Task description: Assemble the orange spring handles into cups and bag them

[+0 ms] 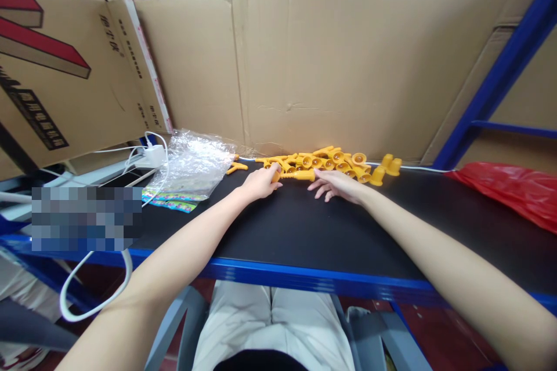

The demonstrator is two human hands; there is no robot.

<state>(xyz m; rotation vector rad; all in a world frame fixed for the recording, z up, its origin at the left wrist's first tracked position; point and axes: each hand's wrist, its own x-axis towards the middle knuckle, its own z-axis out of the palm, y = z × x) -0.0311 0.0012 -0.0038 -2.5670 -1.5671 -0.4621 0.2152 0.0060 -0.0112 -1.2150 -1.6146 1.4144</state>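
Note:
My left hand (pixel 261 181) is closed around one end of a yellow plastic piece with a ribbed, handle-like part (pixel 302 175) that points right. At that part's right end is my right hand (pixel 337 185), its fingers spread and slightly bent. Whether its fingertips touch the piece or stay just short of it, I cannot tell. Right behind both hands lies a heap of yellow plastic parts (pixel 329 164), many of them hollow cups and some forked. Yellow cups (pixel 393 164) stand at the heap's right end. A forked yellow piece (pixel 237 167) rests left of my left hand.
Clear plastic bags (pixel 191 162) lie to the left, near a white charger (pixel 154 155) with cables. A red plastic bag (pixel 513 191) is at the right. Cardboard (pixel 326 69) walls off the back of the black tabletop (pixel 304 232). Blue shelf posts (pixel 491 81) frame the space.

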